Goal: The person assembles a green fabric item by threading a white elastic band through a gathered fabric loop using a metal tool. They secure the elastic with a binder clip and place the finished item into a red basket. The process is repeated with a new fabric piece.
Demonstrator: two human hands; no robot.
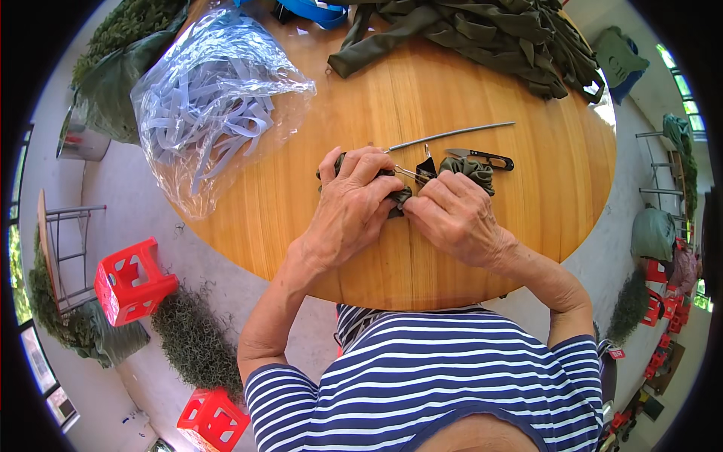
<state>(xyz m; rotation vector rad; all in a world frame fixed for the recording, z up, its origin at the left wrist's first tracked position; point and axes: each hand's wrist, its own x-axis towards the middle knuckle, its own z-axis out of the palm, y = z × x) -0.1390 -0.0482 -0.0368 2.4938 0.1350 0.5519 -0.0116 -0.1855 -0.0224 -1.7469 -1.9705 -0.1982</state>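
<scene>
Both hands work close together over the round wooden table (301,200). My left hand (352,200) is closed on one part of a gathered dark green fabric tube (474,170). The fingers of my right hand (461,220) pinch the same tube, whose bunched folds stick out beyond the knuckles. Between the hands sits a black binder clip (426,169) with silver wire handles, against the fabric. A thin grey metal rod (459,133) runs from behind my left fingers toward the right. Black-handled thread snips (489,158) lie just beyond my right hand. My fingertips hide what lies between them.
A clear plastic bag (290,87) of white elastic strips (237,124) rests at the far left. Dark green fabric strips (482,38) are heaped at the far edge, beside a blue band (316,10). Red stools (132,282) and a dark green tangled heap (194,335) stand on the floor.
</scene>
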